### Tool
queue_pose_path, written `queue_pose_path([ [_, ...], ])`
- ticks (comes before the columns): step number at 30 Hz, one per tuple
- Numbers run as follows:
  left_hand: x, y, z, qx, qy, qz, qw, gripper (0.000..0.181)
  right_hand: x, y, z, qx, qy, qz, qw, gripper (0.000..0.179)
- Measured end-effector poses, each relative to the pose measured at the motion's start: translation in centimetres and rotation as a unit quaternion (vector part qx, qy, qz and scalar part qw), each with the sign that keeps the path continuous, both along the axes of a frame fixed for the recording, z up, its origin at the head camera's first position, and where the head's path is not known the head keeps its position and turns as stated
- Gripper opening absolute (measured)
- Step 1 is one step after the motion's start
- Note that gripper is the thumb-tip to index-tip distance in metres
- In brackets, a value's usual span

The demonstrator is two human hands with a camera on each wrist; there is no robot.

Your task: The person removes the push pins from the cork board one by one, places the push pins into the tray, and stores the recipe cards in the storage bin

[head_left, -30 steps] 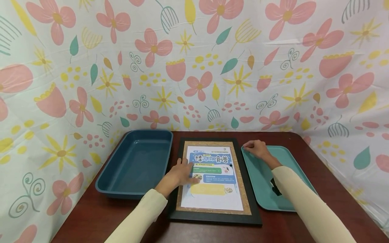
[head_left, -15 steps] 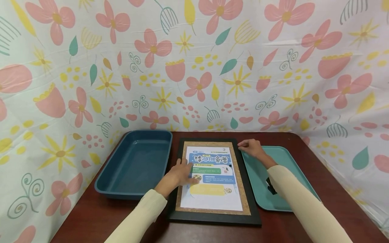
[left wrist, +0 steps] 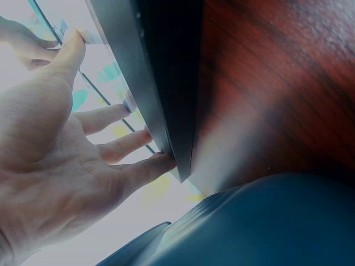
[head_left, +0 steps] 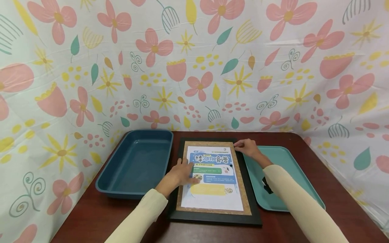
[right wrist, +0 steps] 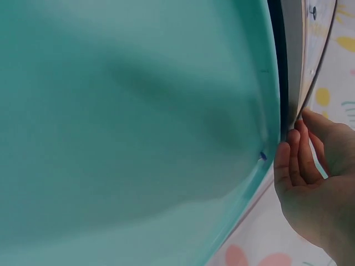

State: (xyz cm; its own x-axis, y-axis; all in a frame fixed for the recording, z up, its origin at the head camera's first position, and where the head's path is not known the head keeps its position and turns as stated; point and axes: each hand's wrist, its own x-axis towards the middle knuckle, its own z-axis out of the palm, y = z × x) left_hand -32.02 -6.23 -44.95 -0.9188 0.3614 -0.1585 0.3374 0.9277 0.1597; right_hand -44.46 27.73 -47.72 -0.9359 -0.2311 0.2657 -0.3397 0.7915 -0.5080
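A printed sheet with Chinese lettering [head_left: 212, 202] lies on a black-framed cork board [head_left: 214, 218]. My left hand [head_left: 180, 172] rests spread on the sheet and the board's left side. In the left wrist view its fingertips [left wrist: 163, 160] touch the black frame. Near the board's top right corner is my right hand [head_left: 248, 147], thumb and fingertips drawn together. The right wrist view shows them at the board's edge [right wrist: 294, 66]; anything between them is hidden. A small dark dot, like a pin head [head_left: 231, 165], sits at the sheet's right edge.
A deep blue basin [head_left: 136, 168] stands left of the board. To its right lies a shallow teal tray [head_left: 291, 168], with a tiny dark blue piece [right wrist: 263, 156] near its rim. All rest on a dark red-brown table [head_left: 206, 234]. A flowered cloth [head_left: 194, 67] hangs behind.
My right hand has moved left from the tray's upper left corner to the board's upper right edge, fingertips still together. The left hand and the sheet have stayed in place.
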Motion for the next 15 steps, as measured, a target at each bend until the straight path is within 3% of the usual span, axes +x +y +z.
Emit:
queue_pose_path([
  [9,0.0,-0.1,-0.1,-0.005,0.005,0.001,1.0,0.089,-0.1,-1.0,0.0,0.014,0.011,0.017,0.9997,0.019],
  [15,-0.1,-0.1,-0.2,0.001,0.002,0.002,1.0,0.088,-0.3,-1.6,0.0,0.017,-0.005,0.009,0.9998,0.02],
])
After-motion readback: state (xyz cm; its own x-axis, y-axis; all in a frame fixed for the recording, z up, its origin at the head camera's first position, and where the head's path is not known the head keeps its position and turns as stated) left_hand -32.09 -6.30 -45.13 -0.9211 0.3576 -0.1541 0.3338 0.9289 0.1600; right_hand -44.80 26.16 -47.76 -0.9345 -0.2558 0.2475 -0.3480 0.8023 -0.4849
